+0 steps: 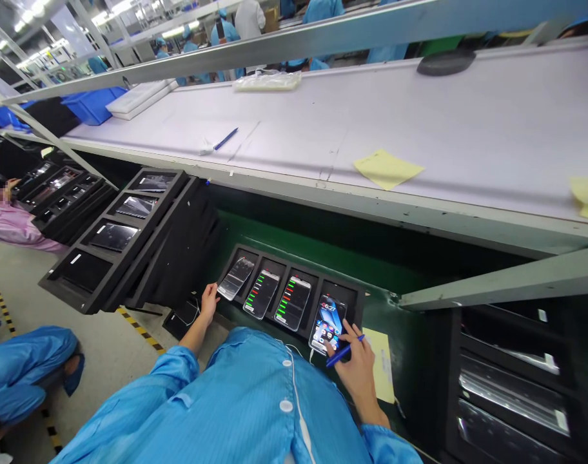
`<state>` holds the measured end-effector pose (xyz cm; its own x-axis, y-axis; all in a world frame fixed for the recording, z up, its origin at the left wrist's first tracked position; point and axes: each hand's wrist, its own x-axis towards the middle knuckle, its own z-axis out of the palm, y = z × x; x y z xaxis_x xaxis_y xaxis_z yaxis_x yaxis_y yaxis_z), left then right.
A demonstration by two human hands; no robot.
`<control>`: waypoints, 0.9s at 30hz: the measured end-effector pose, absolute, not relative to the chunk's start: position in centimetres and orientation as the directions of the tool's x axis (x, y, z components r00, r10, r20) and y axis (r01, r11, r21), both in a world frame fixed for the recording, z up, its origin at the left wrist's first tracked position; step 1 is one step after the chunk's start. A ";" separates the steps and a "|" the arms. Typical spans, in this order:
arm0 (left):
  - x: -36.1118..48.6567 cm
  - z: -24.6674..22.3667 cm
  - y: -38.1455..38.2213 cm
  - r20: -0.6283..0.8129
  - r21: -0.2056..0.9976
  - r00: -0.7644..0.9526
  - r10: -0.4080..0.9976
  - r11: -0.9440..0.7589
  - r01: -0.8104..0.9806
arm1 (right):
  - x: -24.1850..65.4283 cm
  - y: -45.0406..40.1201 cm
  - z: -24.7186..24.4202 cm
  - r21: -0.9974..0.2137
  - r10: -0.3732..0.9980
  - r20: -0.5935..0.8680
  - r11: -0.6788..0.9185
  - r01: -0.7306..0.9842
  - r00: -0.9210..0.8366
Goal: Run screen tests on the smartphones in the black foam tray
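Observation:
A black foam tray [271, 321] lies on the green surface with several phones in its slots. My left hand [207, 307] is at the tray's left end, fingers closed on its edge beside the leftmost phone [236, 278]. Two middle phones [262, 294] [293, 303] show green and red lines of text. The rightmost phone [329, 320] is lit with a home screen, and a white cable runs from its lower end. My right hand [356, 361] holds a blue pen [339, 356], with fingertips over the lower right of this phone.
Stacked trays of phones [144, 238] stand at the left; more phone trays [514, 386] lie at the right. A yellow paper [382, 367] is beside my right hand. A white shelf [298, 142] runs above, with a metal brace [507, 283]. People sit at the left.

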<state>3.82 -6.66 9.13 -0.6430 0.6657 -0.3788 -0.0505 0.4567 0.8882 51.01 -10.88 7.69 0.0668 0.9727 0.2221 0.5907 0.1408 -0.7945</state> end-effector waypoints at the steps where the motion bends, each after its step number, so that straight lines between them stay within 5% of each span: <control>1: 3.8 9.2 -6.7 -0.377 0.889 -0.643 0.667 0.456 -0.048 | 51.0 -10.6 7.6 -0.797 0.970 0.219 0.114 0.593 0.108; 11: 3.8 9.2 -6.7 -0.366 0.892 -0.641 0.675 0.450 -0.035 | 50.2 -9.7 8.6 -0.842 0.962 0.190 0.056 0.536 0.198; 27: 3.7 8.8 -6.7 -0.377 0.893 -0.630 0.679 0.448 -0.052 | 50.6 -11.1 7.8 -0.800 0.982 0.187 0.134 0.585 0.031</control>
